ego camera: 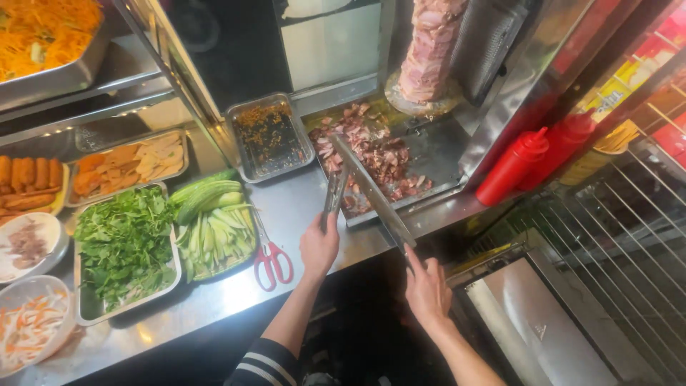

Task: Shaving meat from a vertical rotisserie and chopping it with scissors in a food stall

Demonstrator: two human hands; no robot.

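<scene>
My left hand grips metal tongs whose tips reach into the pile of chopped meat on the steel catch tray. My right hand holds the handle of a long knife, its blade lying flat over the meat beside the tongs. A vertical spit of stacked meat stands at the back of the tray.
Red-handled scissors lie on the steel counter. Left of them are trays of cucumber, green herbs, a sauce pan and other toppings. Two red squeeze bottles stand right, above a wire rack.
</scene>
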